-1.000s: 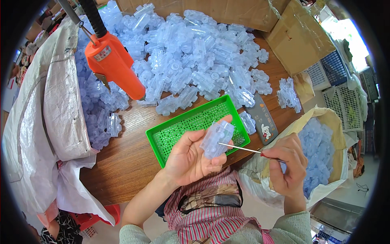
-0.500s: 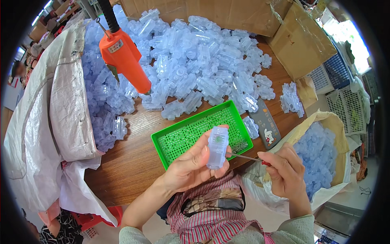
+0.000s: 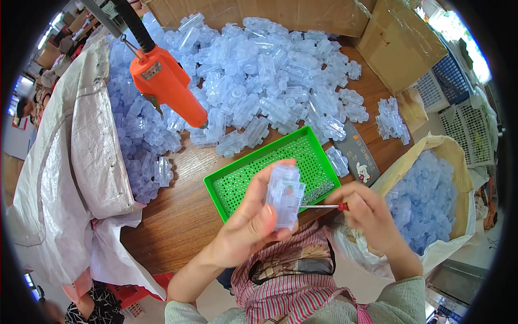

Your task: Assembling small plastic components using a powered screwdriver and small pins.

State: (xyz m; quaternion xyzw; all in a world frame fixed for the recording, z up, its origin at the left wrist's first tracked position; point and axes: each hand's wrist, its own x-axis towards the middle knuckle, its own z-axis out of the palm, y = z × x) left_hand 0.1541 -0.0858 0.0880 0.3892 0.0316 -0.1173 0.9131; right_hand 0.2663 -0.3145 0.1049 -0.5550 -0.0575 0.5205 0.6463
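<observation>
Held upright in my left hand (image 3: 245, 229) is a clear, bluish plastic housing (image 3: 285, 197), my fingers wrapped behind it and the thumb along its near side. My right hand (image 3: 369, 218) grips a screwdriver (image 3: 324, 206) by its red handle. The thin metal shaft lies level, and its tip meets the right side of the housing. Just beyond both hands is a green perforated tray (image 3: 243, 183), with small metal screws (image 3: 321, 190) gathered in its right corner.
A large heap of similar clear housings (image 3: 248, 75) covers the table's back. An orange electric screwdriver (image 3: 168, 86) hangs at the left, near a white woven sack (image 3: 89, 156). To the right, an open sack (image 3: 464, 200) holds more housings. A dark patterned board (image 3: 359, 154) lies beside the tray.
My left hand has turned the housing, showing a different face. The screwdriver has swung to nearly level, and my right hand has moved slightly left and up with it.
</observation>
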